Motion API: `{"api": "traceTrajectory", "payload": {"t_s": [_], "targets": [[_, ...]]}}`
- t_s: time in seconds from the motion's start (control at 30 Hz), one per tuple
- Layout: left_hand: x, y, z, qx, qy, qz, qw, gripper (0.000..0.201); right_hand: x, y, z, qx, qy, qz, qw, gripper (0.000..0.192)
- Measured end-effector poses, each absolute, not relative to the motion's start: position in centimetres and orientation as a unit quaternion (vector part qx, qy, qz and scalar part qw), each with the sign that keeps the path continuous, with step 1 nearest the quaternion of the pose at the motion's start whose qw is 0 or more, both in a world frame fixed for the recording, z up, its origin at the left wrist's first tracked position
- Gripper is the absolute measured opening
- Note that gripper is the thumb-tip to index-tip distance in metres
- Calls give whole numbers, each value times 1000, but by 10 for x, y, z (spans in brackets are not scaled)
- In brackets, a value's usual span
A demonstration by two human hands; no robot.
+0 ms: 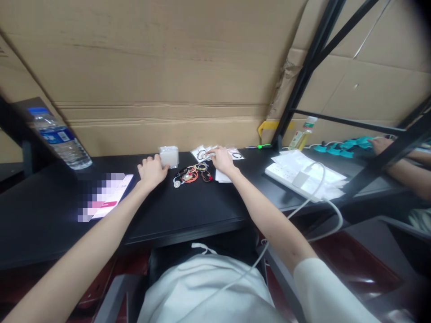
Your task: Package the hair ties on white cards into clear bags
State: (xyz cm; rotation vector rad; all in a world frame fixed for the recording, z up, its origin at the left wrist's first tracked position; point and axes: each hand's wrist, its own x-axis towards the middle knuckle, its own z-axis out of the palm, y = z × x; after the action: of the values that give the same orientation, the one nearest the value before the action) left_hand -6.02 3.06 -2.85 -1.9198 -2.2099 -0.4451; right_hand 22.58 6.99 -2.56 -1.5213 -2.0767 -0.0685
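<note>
My left hand point(152, 171) rests on the black table with its fingers spread and thumb apart. It lies just left of a stack of small clear plastic bags point(169, 157). Farther right, my right hand point(222, 160) reaches over flat clear packets point(198, 152), and its thumb and forefinger come together at a packet's edge. What lies between these fingertips is too small to make out. A dark ring-shaped cord point(237, 155) shows in a packet beyond that hand. Between both hands sits a loose pile of coloured cord bracelets point(191, 174). White cards point(222, 176) lie partly under my right wrist.
A water bottle point(62, 139) and a lit screen point(109, 197) stand at left. To the right are a power strip point(286, 178) with papers, a white cable point(325, 179), a drink bottle point(303, 134) and a black metal frame point(299, 85). Another person's hand point(380, 146) touches teal items point(350, 144).
</note>
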Motion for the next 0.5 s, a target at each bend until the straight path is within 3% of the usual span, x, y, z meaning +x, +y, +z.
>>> {"api": "traceTrajectory", "payload": {"t_s": [0.5], "targets": [[-66, 35, -27, -622, -763, -167, 48, 51, 220, 62, -17, -552, -778, -3, 300, 29]]}}
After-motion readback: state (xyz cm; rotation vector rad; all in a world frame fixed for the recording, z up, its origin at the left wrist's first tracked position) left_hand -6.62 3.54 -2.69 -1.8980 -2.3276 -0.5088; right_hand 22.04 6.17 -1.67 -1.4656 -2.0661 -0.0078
